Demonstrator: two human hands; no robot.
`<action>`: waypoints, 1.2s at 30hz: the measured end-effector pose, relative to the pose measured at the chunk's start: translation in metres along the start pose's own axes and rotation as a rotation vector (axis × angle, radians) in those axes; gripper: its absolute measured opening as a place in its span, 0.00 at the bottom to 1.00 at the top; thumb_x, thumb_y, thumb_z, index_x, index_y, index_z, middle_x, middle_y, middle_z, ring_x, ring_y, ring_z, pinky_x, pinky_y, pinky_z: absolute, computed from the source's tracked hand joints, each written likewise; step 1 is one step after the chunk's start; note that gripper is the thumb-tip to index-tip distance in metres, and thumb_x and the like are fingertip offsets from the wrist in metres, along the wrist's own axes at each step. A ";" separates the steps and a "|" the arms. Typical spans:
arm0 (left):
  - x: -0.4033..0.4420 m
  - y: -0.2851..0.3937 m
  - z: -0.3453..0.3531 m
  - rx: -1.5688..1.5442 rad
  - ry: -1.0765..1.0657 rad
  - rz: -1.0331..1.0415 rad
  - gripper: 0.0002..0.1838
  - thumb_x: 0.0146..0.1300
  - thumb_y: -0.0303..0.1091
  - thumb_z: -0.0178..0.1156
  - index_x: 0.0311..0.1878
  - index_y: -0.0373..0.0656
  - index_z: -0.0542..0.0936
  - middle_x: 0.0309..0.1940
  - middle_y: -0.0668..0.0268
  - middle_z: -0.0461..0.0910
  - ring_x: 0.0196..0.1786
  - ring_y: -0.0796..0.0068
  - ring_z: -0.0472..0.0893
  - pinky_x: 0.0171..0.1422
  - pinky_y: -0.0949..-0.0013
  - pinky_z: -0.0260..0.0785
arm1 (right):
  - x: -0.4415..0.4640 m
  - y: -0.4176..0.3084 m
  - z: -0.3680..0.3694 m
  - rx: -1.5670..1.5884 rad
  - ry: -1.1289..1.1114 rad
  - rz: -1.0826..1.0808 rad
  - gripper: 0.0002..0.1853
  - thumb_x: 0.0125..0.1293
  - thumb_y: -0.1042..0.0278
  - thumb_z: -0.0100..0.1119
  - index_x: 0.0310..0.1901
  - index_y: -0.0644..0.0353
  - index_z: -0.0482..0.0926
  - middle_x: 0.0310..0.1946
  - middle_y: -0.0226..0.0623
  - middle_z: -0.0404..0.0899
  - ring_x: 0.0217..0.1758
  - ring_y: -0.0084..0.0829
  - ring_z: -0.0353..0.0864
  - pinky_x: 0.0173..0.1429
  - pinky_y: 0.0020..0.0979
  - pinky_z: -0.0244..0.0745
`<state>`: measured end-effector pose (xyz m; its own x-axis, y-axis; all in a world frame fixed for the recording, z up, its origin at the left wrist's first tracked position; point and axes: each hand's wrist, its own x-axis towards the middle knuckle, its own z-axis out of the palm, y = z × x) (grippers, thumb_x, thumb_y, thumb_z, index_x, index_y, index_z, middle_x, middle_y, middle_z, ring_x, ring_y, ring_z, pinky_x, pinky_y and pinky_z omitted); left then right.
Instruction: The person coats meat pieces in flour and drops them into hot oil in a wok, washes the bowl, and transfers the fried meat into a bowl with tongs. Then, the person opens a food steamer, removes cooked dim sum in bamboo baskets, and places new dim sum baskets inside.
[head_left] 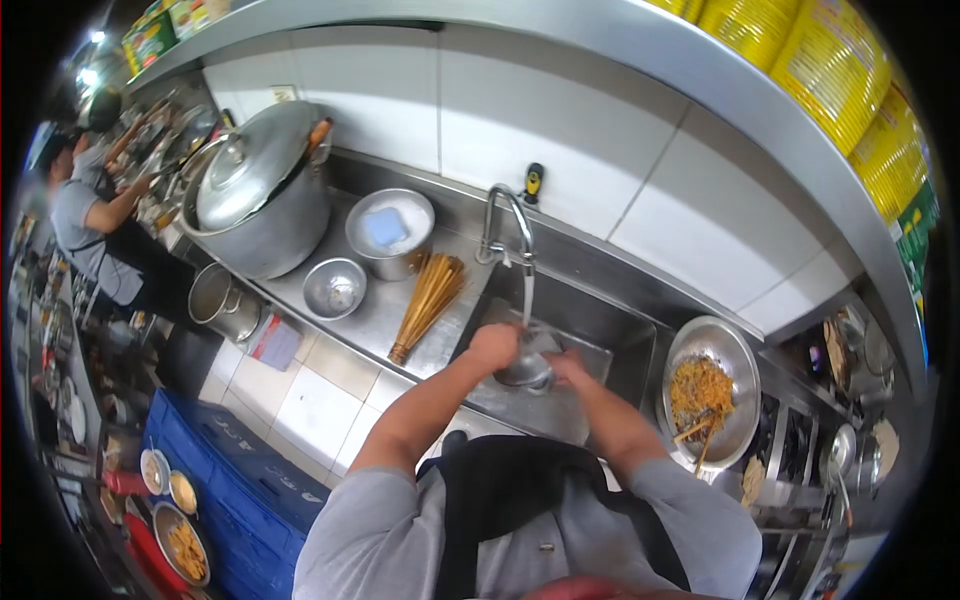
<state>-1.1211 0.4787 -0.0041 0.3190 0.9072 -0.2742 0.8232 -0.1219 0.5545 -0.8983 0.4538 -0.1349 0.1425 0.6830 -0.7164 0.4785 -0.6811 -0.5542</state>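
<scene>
1. Your left hand [495, 347] grips the shiny round metal bowl [524, 373] inside the grey steel sink [635, 365], under the curved chrome faucet [512, 215].
2. Your right hand [567, 368] touches its right side; blur hides the grip.
3. Open basin separates that hand from the right wall.
4. The tan stick bundle [428, 305] sits near the left edge.

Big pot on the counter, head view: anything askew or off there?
Yes, the lid. It sits tilted on the large pot, leaving a dark gap along the side nearer the sink instead of closing flush. No spill or damage that I can make out on the pot.
</scene>
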 end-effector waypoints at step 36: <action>0.008 0.009 -0.011 0.278 0.381 0.606 0.09 0.63 0.34 0.55 0.41 0.47 0.83 0.35 0.63 0.85 0.39 0.60 0.86 0.42 0.54 0.79 | -0.064 -0.096 -0.010 -0.063 0.302 -0.753 0.16 0.59 0.76 0.60 0.50 0.64 0.80 0.42 0.52 0.84 0.49 0.46 0.85 0.53 0.43 0.77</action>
<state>-1.1160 0.4896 0.0079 0.6100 0.7194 0.3322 0.6599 -0.6933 0.2897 -0.9446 0.4781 -0.0314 -0.0144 0.9998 -0.0108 0.5859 -0.0003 -0.8104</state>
